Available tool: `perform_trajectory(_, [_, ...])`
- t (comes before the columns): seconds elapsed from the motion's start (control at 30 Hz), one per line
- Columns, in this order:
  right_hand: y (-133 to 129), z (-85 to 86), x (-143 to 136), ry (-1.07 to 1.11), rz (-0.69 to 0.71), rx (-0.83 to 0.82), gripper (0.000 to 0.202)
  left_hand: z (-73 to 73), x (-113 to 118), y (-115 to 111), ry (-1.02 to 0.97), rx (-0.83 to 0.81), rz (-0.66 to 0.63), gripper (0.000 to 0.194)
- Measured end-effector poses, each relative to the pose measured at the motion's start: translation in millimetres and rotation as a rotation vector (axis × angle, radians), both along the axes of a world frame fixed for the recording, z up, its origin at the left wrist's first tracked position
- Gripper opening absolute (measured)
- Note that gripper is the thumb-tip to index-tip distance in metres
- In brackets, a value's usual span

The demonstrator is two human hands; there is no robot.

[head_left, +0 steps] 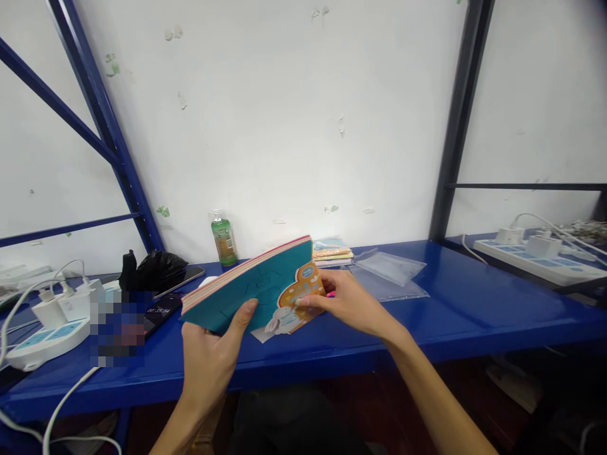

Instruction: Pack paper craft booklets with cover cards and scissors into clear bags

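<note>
A thick book with a teal cover (246,284) is tilted above the front of the blue table. My left hand (213,351) grips its lower left corner, the thumb lying on the teal face and the fingers behind. At the book's right end, my right hand (339,300) pinches an orange card (296,303) with a white rabbit printed on it, thumb in front. The card overlaps the teal cover; whether it is joined to the book I cannot tell. A white paper corner (260,335) shows below the book. My right fingertips are hidden behind the card.
Clear plastic sleeves (393,272) and a stack of booklets (332,251) lie behind the book on the blue table (478,297). A green bottle (224,239) stands by the wall. At left are a black plastic bag (159,272), a phone (161,313) and a power strip (52,335) with cables.
</note>
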State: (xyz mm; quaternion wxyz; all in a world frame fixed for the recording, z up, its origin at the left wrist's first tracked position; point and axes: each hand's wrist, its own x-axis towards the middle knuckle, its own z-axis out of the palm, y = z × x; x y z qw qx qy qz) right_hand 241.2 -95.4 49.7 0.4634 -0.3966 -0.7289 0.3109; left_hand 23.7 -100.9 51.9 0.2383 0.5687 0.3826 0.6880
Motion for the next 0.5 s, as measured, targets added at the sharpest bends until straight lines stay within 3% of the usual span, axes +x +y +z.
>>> perform_trajectory(0.07, [1,-1.2,0,0.012,0.022,0.0,0.02,0.1,1,1,-0.016,0.045,0.005,0.023])
perform_trajectory(0.17, [8,-7.3,3,-0.12,0.01,-0.039,0.02,-8.8,2,12,0.052,-0.066,-0.089,0.021])
perform_trajectory(0.27, [16,-14.5,9,-0.251,-0.025,-0.075,0.022,-21.0,8,24,0.079,-0.211,-0.182,0.034])
perform_trajectory(0.43, [20,-18.6,14,-0.277,-0.026,-0.077,0.022,-31.6,23,25,-0.133,-0.088,-0.122,0.07])
perform_trajectory(0.5, [20,-18.7,14,-0.291,-0.024,-0.073,0.024,-33.4,26,25,-0.105,-0.109,-0.108,0.07])
